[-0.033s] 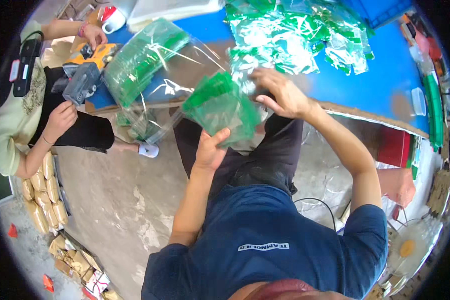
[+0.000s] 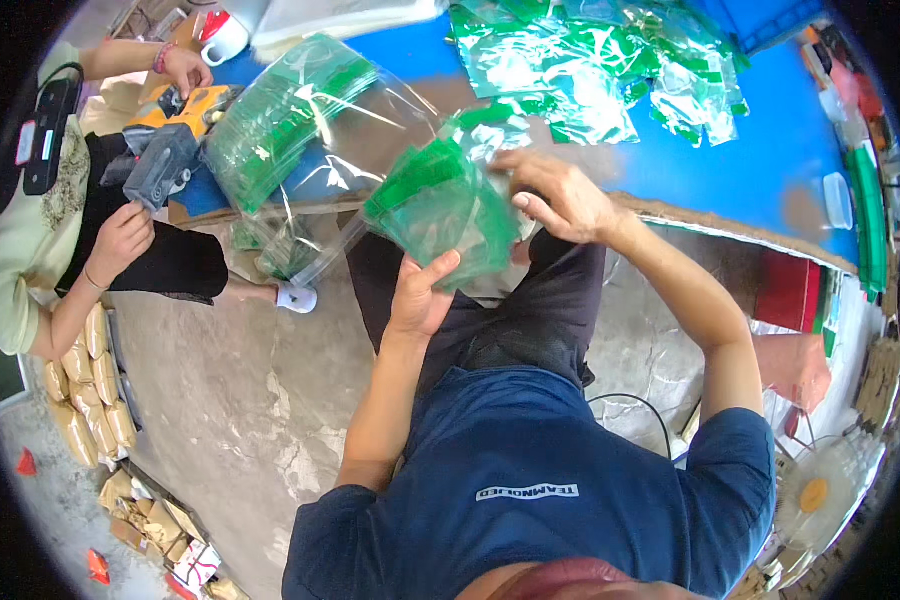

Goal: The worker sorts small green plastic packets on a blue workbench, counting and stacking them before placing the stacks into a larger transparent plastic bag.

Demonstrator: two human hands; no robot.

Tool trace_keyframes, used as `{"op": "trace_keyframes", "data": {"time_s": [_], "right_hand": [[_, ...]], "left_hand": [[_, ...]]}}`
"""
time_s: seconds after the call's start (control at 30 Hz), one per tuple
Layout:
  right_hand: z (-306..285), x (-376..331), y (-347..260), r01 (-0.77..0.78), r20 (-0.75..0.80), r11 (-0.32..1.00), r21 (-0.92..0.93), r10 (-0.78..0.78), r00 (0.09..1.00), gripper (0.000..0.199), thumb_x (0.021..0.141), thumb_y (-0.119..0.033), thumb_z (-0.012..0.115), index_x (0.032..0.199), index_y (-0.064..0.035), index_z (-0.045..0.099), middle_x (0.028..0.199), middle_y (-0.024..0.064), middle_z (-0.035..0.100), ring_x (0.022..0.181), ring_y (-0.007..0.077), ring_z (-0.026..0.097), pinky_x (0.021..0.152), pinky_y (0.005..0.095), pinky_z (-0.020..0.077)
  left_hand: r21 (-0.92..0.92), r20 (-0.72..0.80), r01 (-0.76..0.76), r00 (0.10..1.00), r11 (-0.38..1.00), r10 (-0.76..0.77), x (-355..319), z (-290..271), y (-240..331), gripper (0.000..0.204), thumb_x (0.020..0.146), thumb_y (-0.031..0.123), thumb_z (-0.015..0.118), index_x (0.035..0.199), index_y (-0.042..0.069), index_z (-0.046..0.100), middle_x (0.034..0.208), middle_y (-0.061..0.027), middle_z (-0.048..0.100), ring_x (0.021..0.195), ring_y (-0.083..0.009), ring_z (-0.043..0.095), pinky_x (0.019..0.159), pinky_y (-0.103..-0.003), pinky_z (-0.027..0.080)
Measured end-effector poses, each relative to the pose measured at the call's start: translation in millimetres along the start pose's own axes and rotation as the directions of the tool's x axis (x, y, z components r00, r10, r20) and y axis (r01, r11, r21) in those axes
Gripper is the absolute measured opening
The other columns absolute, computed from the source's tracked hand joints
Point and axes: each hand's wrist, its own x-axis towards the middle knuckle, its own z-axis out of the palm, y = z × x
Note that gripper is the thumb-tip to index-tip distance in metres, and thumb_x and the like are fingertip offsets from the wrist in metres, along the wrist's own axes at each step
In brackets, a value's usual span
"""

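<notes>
A fanned stack of clear-and-green plastic bags point(image 2: 448, 205) is held in my left hand point(image 2: 422, 300), thumb on top at its near edge. To the right of the stack is my right hand point(image 2: 562, 198), its fingers loosely bent and its thumb apart from them. Those fingertips are close to the stack's right edge and to a loose clear-and-green bag point(image 2: 492, 128). Whether they touch either one is hard to tell. Past it, a glossy pile of similar bags point(image 2: 580, 75) is spread over the blue tabletop point(image 2: 785, 165).
Left of my stack, a large clear bag with green pieces point(image 2: 290, 120) overhangs the table edge. On the left another person point(image 2: 125, 235) handles a yellow-and-grey device point(image 2: 170, 150). A white-and-red mug point(image 2: 225, 38) and a blue crate point(image 2: 775, 22) stand farther back.
The loose bag by my right fingertips looks sharper and lies slightly farther toward the pile. My right hand has shifted slightly; my left hand stays almost where it was.
</notes>
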Motion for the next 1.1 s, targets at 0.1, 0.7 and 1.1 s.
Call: {"op": "trace_keyframes", "data": {"time_s": [0.1,0.7,1.1], "right_hand": [[-2,19,-14,-0.26,0.089,0.918,0.298,0.245,0.965,0.04,0.103,-0.034,0.042,0.105,0.0006,0.063,0.103,0.0243,0.066,0.102,0.0418,0.062,0.09,0.0453,0.0479],[-58,-26,46,-0.365,-0.314,0.792,-0.49,0.23,0.921,0.064,0.093,-0.049,0.057,0.136,-0.0025,0.051,0.144,0.0227,0.046,0.136,0.0411,0.039,0.113,0.0519,0.0295],[-25,6,8,-0.309,-0.126,0.95,-0.039,0.302,0.945,0.036,0.101,-0.025,0.049,0.129,-0.0037,0.056,0.131,0.0219,0.057,0.124,0.0376,0.053,0.106,0.0438,0.0412]], "left_hand": [[0.002,-0.029,-0.013,0.999,1.0,0.013,8,-5,-8,0.059,0.086,0.006,0.068,0.14,0.002,0.045,0.134,-0.0094,0.056,0.125,-0.024,0.054,0.109,-0.041,0.041],[-0.137,0.045,0.075,0.997,0.988,-0.069,15,-25,-32,0.061,0.086,0.008,0.068,0.141,0.004,0.043,0.137,-0.0117,0.054,0.128,-0.0306,0.052,0.11,-0.052,0.04],[-0.158,-0.02,0.077,0.997,0.984,-0.081,13,-10,-24,0.066,0.081,0.01,0.071,0.141,0.005,0.043,0.137,-0.0119,0.055,0.13,-0.0316,0.05,0.113,-0.052,0.036]]}}
